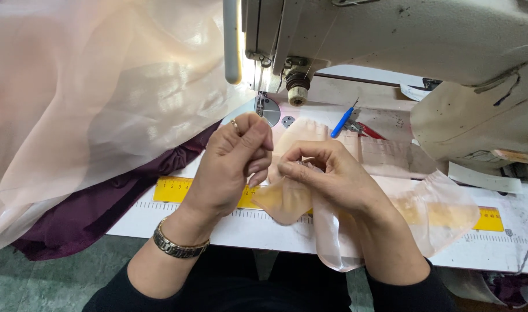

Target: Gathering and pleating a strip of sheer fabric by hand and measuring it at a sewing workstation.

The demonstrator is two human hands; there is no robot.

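Fabric strip [287,202] is pinched by both hands [229,167] [327,173]; fingertip contact is partly hidden. Sewing machine [402,34] is cropped above white bench [217,225].

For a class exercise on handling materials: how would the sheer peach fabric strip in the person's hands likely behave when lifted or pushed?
The sheer peach fabric strip probably flops: it drapes over the table edge and folds between both hands. It looks light, since the yellow ruler shows through it. Its sheen suggests it may slip from a loose hold.
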